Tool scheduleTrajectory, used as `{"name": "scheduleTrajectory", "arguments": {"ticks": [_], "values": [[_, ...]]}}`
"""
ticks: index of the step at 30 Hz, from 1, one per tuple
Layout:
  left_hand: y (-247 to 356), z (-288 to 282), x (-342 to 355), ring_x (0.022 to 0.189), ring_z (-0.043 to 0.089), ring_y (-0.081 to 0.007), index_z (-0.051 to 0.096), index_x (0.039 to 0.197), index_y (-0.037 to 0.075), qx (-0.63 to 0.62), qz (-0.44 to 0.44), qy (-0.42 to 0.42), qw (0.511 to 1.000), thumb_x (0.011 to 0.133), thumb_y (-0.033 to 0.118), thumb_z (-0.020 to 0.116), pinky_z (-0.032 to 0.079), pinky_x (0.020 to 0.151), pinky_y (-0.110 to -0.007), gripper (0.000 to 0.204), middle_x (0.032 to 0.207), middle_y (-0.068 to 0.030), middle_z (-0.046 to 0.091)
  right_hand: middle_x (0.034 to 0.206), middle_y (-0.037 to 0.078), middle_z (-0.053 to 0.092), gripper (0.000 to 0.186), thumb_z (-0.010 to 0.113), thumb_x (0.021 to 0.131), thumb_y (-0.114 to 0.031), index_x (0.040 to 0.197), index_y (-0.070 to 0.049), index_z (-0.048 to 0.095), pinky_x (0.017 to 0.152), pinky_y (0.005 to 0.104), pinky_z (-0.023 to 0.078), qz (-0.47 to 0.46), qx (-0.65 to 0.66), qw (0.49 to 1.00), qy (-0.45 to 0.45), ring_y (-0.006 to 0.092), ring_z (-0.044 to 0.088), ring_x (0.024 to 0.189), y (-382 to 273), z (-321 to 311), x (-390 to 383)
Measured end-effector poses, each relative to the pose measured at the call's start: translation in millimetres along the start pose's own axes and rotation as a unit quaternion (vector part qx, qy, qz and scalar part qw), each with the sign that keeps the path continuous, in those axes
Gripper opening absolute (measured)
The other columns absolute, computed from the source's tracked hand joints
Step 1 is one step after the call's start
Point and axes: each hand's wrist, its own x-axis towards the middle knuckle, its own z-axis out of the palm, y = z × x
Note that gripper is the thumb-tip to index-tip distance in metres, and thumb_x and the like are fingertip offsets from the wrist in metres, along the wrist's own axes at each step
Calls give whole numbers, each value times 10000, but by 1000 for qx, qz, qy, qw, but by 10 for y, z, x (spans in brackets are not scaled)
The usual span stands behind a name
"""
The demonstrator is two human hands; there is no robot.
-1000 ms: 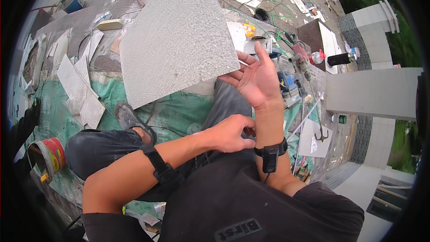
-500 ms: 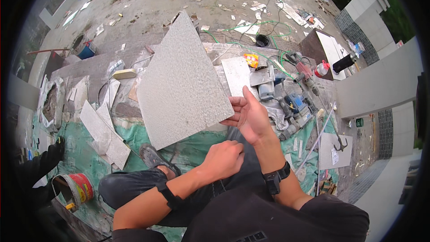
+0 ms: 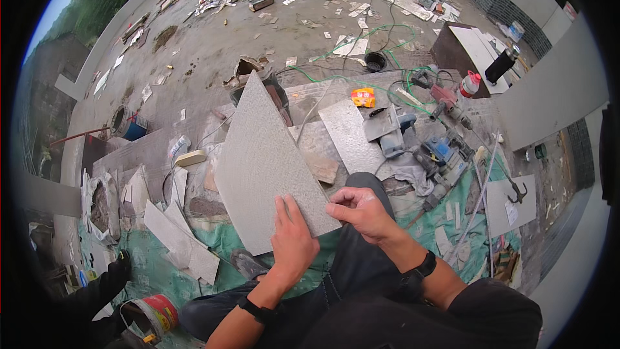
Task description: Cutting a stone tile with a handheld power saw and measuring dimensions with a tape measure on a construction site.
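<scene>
A large grey, rough-faced tile piece (image 3: 265,161) with a pointed far end leans over my lap, its near right corner by my right knee. My left hand (image 3: 294,242) lies on its near part, fingers stretched flat over the face. At the right corner my right hand (image 3: 363,214) is closed, thumb and curled fingers pinching the edge. Beyond the right knee a bare, light-grey tile piece (image 3: 352,136) rests on the ground next to a handheld power saw (image 3: 387,130). A dark bucket (image 3: 276,100) stands partly hidden behind the tile's far point.
Green sheeting (image 3: 226,239) covers the ground around my legs. Broken tile strips (image 3: 184,242) lie at left, above a red-and-yellow bucket (image 3: 158,313). Several power tools (image 3: 445,155) and green cords crowd the right. Another person's dark-clothed leg (image 3: 106,284) shows at the left.
My left hand has gone from a closed fist near my lap to lying flat on the tile. My right hand's fingers have curled in at the corner. The view has shifted.
</scene>
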Motion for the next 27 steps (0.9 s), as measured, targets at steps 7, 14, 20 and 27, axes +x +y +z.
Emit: {"name": "scheduleTrajectory", "arguments": {"ticks": [7, 14, 20, 27], "values": [[34, 80, 15, 1287, 402, -668, 180, 1508, -161, -1, 20, -9, 1000, 747, 4, 677, 515, 965, -597, 924, 1507, -462, 242, 641, 43, 645, 373, 819, 894, -323, 721, -36, 655, 499, 267, 509, 29, -53, 988, -141, 117, 609, 534, -238, -229, 945], [-4, 101, 10, 1285, 416, -653, 191, 1497, -163, 12, 2, -32, 999, 730, 3, 700, 443, 1055, -585, 936, 1509, -458, 245, 892, 87, 696, 381, 810, 871, -315, 1047, -3, 678, 579, 310, 545, 16, -113, 987, -113, 151, 672, 728, -723, 227, 2434], [-20, 177, 52, 1285, 405, -679, 232, 1492, -156, 30, -7, -48, 998, 761, 32, 678, 587, 863, -559, 876, 1513, -446, 255, 1126, 144, 688, 526, 700, 752, 41, 1259, 93, 568, 858, 354, 570, 42, -48, 982, -180, 220, 690, 962, -688, 94, 2332], [-124, 216, -151, 1248, 468, -669, 319, 1451, -171, 112, 53, 18, 992, 889, 67, 569, 597, 803, -552, 660, 1503, -457, 285, 1133, 126, 687, 583, 728, 732, 4, 1283, 89, 554, 892, 339, 547, 6, -51, 978, -202, 211, 683, 979, -532, 175, 2145]]}}
